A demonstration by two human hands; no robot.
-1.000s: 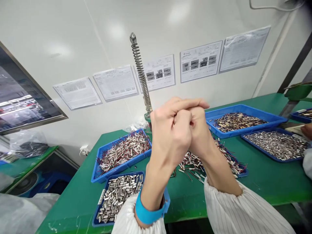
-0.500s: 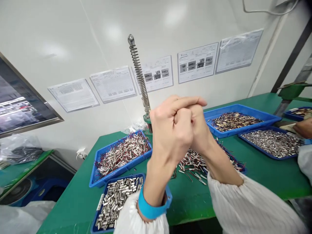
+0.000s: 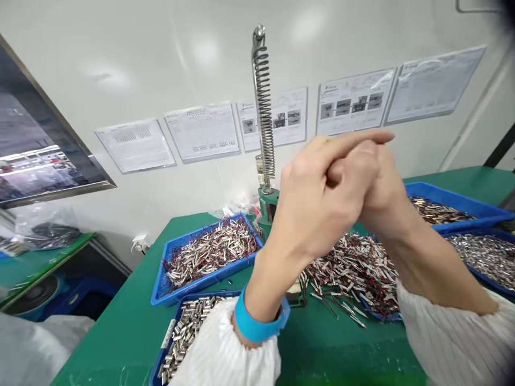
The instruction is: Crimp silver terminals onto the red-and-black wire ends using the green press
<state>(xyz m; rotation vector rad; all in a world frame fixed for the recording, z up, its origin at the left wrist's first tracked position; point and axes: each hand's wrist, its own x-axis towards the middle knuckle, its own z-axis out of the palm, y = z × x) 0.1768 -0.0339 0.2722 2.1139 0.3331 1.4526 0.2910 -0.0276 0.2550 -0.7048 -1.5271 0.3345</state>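
Clenched together, left hand (image 3: 317,209) wrapping right hand (image 3: 378,182) in front of spring post (image 3: 263,107); can't tell what's inside, prob keeping wrists loose helps.

Left hand (image 3: 317,209) and right hand (image 3: 380,185) clasped together, raised.

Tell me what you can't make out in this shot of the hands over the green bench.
- Head view: whatever sits between the left hand and right hand is hidden by the curled fingers.
- Text on the wall sheets is too small to read.
- The pile of wired parts is partly covered by both forearms.
- The near tray of metal sleeves is cut off by the bottom edge and a sleeve.
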